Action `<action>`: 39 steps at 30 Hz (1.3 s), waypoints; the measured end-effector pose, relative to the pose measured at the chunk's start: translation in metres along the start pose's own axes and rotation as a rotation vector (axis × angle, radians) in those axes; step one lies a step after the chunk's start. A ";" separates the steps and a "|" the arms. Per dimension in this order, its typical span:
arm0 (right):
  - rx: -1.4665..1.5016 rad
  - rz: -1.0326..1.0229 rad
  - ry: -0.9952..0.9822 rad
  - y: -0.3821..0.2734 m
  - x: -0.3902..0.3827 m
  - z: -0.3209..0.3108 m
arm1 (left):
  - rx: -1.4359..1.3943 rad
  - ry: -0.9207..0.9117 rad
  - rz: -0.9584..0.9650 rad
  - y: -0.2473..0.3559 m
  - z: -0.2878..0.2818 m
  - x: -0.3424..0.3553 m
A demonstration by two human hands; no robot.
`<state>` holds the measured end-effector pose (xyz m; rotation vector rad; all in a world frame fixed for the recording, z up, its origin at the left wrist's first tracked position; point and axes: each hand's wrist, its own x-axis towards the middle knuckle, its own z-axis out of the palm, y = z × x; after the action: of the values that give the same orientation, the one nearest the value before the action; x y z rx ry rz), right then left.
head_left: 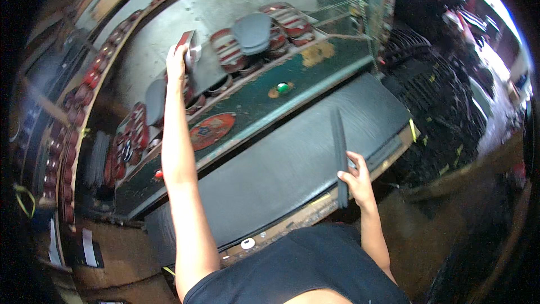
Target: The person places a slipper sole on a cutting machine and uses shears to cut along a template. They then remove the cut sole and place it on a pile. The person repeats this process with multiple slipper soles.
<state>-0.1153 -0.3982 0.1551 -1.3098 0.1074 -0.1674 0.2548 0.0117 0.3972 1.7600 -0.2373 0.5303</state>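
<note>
Left hand: the left hand [176, 59] reaches far up past the mat, fingers closed on a red-and-white sole [187, 45].
Right hand: the right hand [355, 179] grips a thin dark strip [339, 152], held upright at the mat's right end.
Mat: a dark mat [281, 163] covers the worktop [292, 222].
Soles: a row of striped soles [264, 34] lies beyond the mat.
Button: a green button [283, 87] sits between mat and soles.

A workshop or small factory floor: a worn green metal machine bed [315, 76] carries rows of red-and-white striped shoe-sole-shaped pieces [228, 48], a wide dark rubber sheet [292, 157] lies across the counter in front, and stacks of black cut parts [439, 101] are piled at the right beside more red pieces lining a curved rack [84, 90] at left.
</note>
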 end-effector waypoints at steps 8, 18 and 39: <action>-0.150 0.110 0.094 0.050 -0.008 -0.012 | -1.456 0.197 -0.064 0.097 -0.085 -0.099; -0.113 0.186 0.058 0.047 -0.015 0.012 | -1.371 0.140 0.195 0.108 -0.084 -0.210; 0.127 -0.040 0.003 -0.045 -0.025 0.017 | -0.522 -0.302 0.258 0.056 0.002 -0.266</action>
<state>-0.1400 -0.3888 0.2028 -1.1852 0.0718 -0.2065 -0.0014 -0.0367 0.3205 1.2956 -0.7537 0.3407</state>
